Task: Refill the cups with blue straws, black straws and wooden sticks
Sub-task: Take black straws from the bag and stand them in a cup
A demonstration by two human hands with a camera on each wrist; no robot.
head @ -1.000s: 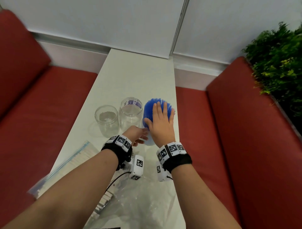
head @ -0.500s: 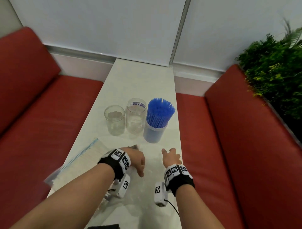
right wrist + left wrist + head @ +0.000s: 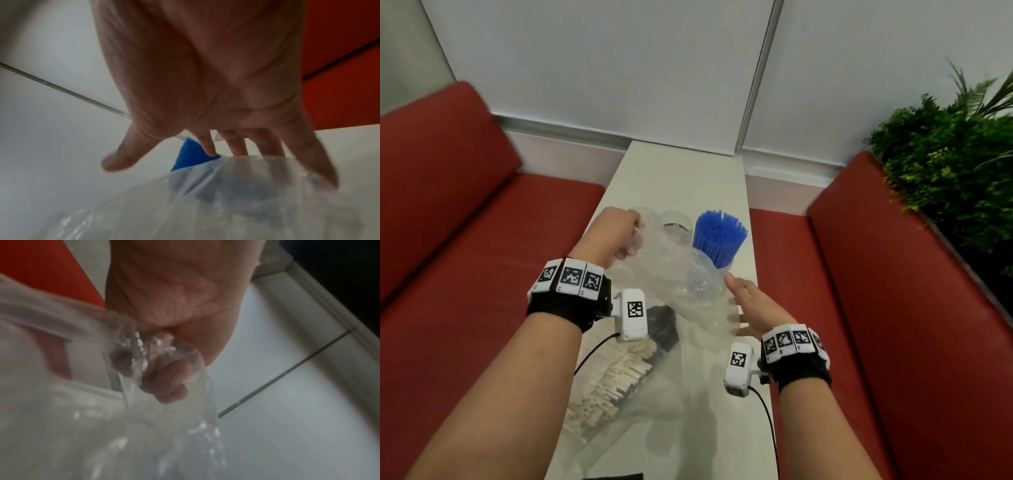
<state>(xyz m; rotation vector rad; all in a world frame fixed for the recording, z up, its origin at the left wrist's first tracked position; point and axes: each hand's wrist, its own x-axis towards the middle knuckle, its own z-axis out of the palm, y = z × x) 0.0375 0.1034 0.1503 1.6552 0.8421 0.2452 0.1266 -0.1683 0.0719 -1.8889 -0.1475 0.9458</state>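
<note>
Head: plastic bag [image 3: 671,274] between both hands' fingers [image 3: 732,301].

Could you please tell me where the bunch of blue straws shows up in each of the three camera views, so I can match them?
Head: the blue straws stand in a cup right of centre, behind the clear plastic bag.
Left wrist: not in it.
Right wrist: a blue wedge at centre, beyond the fingertips of the right hand, partly behind the bag.
Shared landmark: the clear plastic bag.

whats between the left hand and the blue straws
In the head view, the crumpled clear plastic bag that the left hand grips, and an empty clear cup, lie before the blue straws.
</note>
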